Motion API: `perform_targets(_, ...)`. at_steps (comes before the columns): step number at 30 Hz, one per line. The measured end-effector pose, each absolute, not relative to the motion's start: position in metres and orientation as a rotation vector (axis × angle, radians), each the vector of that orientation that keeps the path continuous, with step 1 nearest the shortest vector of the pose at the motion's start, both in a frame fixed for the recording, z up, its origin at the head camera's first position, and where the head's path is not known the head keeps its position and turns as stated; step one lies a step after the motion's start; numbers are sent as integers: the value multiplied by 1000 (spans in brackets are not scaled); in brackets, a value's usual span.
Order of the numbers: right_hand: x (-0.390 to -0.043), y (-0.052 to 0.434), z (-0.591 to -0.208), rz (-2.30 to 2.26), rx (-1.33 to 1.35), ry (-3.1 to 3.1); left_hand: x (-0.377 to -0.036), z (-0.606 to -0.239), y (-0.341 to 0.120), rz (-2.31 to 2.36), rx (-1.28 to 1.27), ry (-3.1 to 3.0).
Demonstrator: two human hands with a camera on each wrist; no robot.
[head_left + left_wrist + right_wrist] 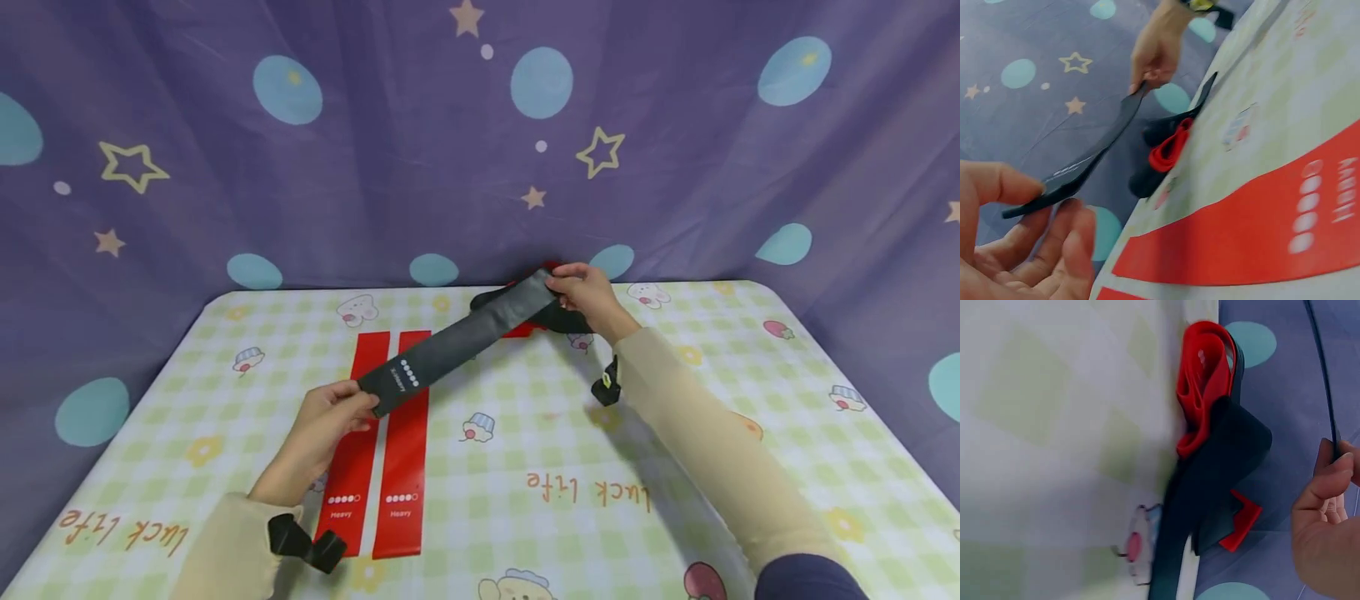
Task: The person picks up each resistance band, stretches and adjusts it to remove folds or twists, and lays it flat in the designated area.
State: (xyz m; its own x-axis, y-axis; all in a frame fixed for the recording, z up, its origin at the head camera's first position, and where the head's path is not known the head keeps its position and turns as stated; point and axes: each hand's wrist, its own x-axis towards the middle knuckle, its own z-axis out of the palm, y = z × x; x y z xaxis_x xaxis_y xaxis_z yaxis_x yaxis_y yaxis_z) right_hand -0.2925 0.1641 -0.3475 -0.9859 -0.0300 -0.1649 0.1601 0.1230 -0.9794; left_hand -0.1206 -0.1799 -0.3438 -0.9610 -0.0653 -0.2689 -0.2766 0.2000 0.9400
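Black band (450, 346) between both hands

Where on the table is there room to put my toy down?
The table's right half, right of the right sleeve, is bare. So is the near middle, beside the flat red bands. It is crowded at the far edge, by the heap of bands.

A folded red band (1205, 375) lies against dark bands (1210, 487) at the table (1054, 456) edge; the right hand (1325, 519) pinches a thin dark band (1322, 369) beside them.
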Motion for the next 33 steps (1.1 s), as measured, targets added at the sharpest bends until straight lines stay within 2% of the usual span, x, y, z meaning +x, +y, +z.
perform_targets(7,-311,137,-340,-1943,130,2350,-97,-355,-168,1763,-245,2204)
perform_targets(15,-318,104,-333,-1831,-62,2477,-75,-365,-150,1755,-108,2026)
perform_targets(27,-308,60,-345,-1617,-249,2659,-49,-379,-123,1689,-87,1957)
perform_targets(33,-305,47,-356,-1373,-313,2783,-43,-383,-118,1615,-112,1919)
